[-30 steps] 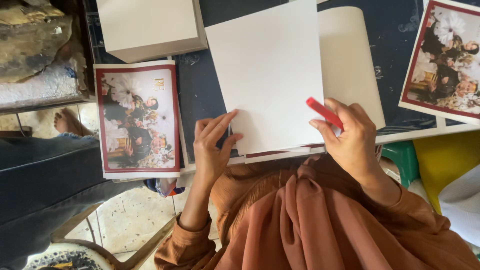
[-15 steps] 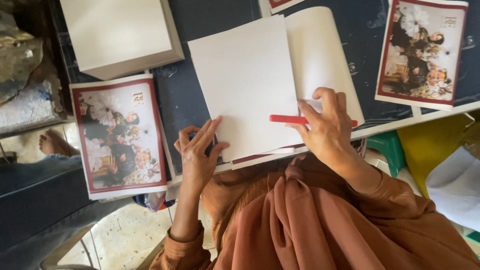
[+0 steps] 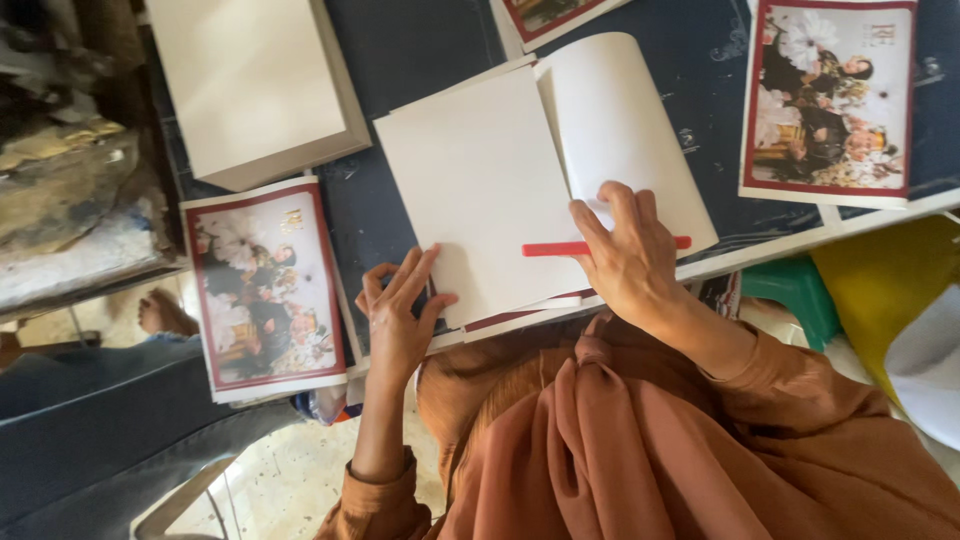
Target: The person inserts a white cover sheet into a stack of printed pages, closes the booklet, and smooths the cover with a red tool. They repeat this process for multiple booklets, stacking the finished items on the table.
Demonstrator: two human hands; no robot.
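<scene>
- Red strip (image 3: pixel 555 248), thin and flat like a plastic ruler or creasing tool, lies crosswise on the blank white sheet (image 3: pixel 480 190). This head view is the only one I have.
- I see the right hand (image 3: pixel 625 260) closed over the strip's right part, fingers bent across it. The thumb is hidden, so I read it as a grip with downward pressure and cannot tell how tight it is.
- The left hand (image 3: pixel 400 310) is open with fingers spread and holds nothing. Its fingertips rest on the sheet's lower left corner at the table edge.
- That sheet tops a thin stack of pages with a dark red border showing beneath. To its right, a curled white page (image 3: pixel 620 120) arches up and over, touching the right hand's far side.
- My judgement is that the step in hand is pressing or smoothing the sheet flat with the strip while the other hand pins it.
- Any further stroke would call for the left fingertips to hold the corner steady and for the strip to stay flat, or the sheet could skew against the stack below.
- Around it on the dark blue tabletop (image 3: pixel 420 40) lie a printed photo cover (image 3: pixel 265 285) to the left, another photo cover (image 3: pixel 830 95) to the right, and a white block of sheets (image 3: pixel 250 80) at upper left.
- Below the table edge I can see a green stool (image 3: pixel 790 290) and someone else's bare foot (image 3: pixel 165 315).
</scene>
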